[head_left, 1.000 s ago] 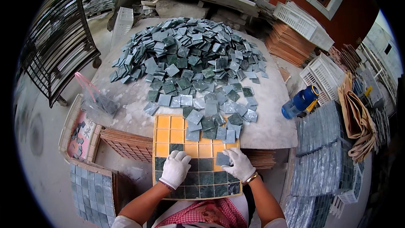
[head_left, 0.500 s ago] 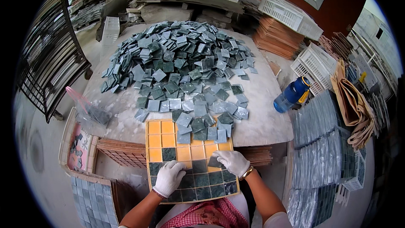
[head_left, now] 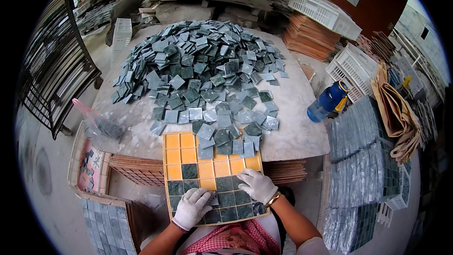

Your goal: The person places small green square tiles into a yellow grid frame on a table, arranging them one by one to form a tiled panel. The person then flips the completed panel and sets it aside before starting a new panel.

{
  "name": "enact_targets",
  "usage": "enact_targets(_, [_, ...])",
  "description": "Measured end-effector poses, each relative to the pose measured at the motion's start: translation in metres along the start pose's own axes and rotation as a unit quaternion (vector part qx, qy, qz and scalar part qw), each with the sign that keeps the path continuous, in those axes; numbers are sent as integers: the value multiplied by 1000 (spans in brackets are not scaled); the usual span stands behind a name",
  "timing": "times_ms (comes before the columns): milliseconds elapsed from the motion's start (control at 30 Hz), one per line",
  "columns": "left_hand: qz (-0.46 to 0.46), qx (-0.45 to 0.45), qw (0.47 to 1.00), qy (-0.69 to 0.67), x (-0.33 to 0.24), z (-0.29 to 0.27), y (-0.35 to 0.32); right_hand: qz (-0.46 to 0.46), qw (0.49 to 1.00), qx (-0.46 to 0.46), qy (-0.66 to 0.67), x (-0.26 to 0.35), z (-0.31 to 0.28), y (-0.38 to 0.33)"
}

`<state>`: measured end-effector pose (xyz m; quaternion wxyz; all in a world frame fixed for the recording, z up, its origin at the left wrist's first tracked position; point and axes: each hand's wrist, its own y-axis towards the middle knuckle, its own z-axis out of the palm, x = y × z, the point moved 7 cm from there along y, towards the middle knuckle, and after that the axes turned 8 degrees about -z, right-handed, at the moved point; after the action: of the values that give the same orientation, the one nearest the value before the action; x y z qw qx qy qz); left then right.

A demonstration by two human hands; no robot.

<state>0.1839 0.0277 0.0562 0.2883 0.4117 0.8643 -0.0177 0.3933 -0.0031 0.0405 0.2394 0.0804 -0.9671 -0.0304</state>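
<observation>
Yellow square plastic grid tray (head_left: 188, 147) sits at the near edge of the pale stone table (head_left: 297, 137), partly filled with dark green square stone tiles (head_left: 226, 199) in its lower rows; upper cells show bare yellow. Left hand (head_left: 192, 208) in a white glove lies flat on the tray's lower left tiles, fingers spread, gripping nothing. Right hand (head_left: 256, 185), also white-gloved, rests palm down on the tiles at the tray's right middle, fingers loosely extended; cannot tell if a tile is under it. Loose green tiles spill over the tray's top edge from the big heap of grey-green tiles (head_left: 203, 66) on the table. Blue plastic water bottle (head_left: 328, 101) lies at the table's right side.
</observation>
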Motion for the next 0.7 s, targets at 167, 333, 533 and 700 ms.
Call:
enact_targets(167, [-3,24,1000,6,-3,1,6,107,976,-168,92,-32,-54,2])
enact_targets(333, [39,-34,998,-30,-27,-1,55,36,963,-248,98,-26,-77,0])
enact_targets(533, [40,11,998,-56,-60,57,121,154,935,-255,194,-53,-65,-37])
enact_targets(700, [31,15,999,-17,-61,74,139,146,939,-252,181,-56,-60,-50])
